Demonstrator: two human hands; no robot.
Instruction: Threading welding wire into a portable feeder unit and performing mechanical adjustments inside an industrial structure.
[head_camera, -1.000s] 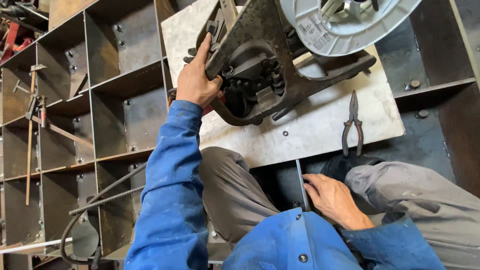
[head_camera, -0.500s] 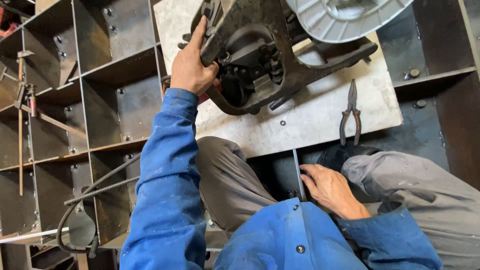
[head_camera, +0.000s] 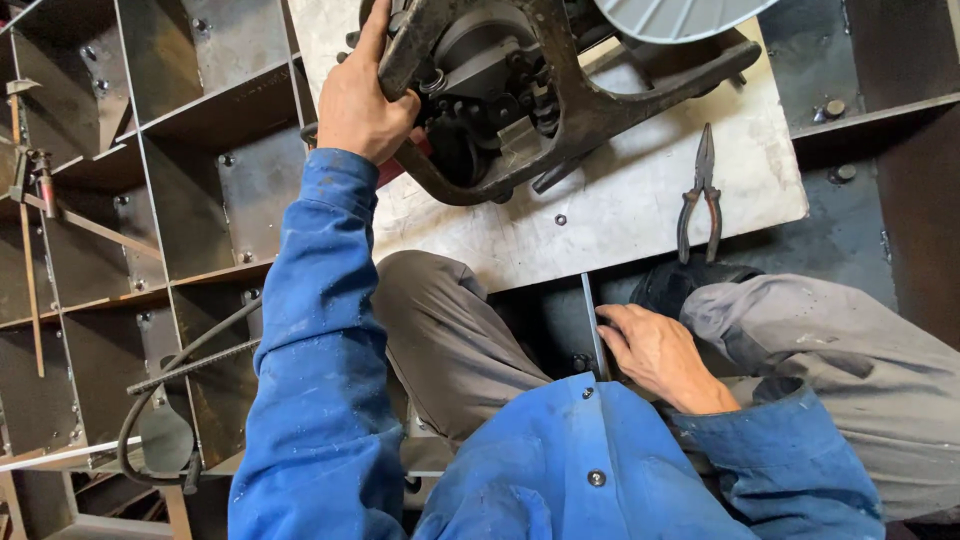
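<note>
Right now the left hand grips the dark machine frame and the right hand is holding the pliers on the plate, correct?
Not quite. In the head view the pliers lie untouched on the metal plate; the right hand rests lower, by a thin upright bar. The left hand does grip the machine frame.

The top edge cuts off the grey wire spool (head_camera: 680, 15) and the upper part of the dark metal machine frame (head_camera: 560, 110). The left hand (head_camera: 358, 95) wraps the frame's bar, its fingertips hidden behind it. The right hand (head_camera: 655, 352) rests by a thin upright steel plate edge (head_camera: 594, 325); its wrist disappears under the blue sleeve (head_camera: 780, 460). The black hose (head_camera: 150, 420) runs out of sight below.
</note>
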